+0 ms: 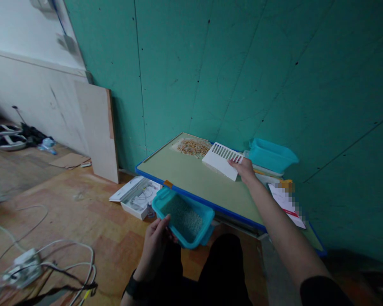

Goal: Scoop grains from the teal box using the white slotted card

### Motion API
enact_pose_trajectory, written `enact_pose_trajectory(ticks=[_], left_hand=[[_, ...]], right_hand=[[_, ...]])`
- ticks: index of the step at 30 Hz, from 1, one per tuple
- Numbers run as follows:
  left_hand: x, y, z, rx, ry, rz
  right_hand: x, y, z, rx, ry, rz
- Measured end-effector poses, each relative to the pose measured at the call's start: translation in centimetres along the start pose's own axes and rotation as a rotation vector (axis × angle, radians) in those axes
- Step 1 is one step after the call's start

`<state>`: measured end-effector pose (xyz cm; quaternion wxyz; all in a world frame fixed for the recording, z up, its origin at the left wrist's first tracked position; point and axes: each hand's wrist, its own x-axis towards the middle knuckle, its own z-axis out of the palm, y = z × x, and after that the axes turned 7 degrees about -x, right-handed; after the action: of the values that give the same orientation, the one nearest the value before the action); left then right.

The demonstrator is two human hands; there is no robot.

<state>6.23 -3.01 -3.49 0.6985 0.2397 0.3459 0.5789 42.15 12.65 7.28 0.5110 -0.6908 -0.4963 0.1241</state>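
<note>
My left hand (pixel 158 233) grips the near rim of a turquoise plastic tub (pixel 207 225), its thumb over the edge. Pale grains (pixel 190 219) cover the tub's bottom; it is held just below the table's front edge. My right hand (pixel 242 168) is closed on the right end of a white slotted scoop (pixel 220 163), which lies on or just above the tabletop; I cannot tell whether it touches. Left of the scoop, a pile of yellow-brown beans or kernels (pixel 193 147) lies on the table with pale grains around it.
The greenish table (pixel 175 172) has a blue edge and stands against a green wall. A second turquoise tub (pixel 271 155) and a sheet of paper (pixel 285 204) are on its right side. On the floor are an open white box (pixel 135 208), cables and a power strip (pixel 24 267).
</note>
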Motion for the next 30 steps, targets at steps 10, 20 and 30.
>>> enact_pose_trajectory(ticks=[10,20,30], left_hand=[[0.4,-0.6,-0.5,0.027,-0.008,0.044],[-0.3,-0.3,0.6,0.045,-0.018,0.053],[-0.4,0.0,0.8,0.067,-0.017,0.034]], right_hand=[[0.3,-0.5,1.1,0.223,-0.216,0.090],[-2.6,-2.8,1.9,0.302,-0.335,0.075],[-4.9,-4.4,2.6,0.365,-0.403,0.074]])
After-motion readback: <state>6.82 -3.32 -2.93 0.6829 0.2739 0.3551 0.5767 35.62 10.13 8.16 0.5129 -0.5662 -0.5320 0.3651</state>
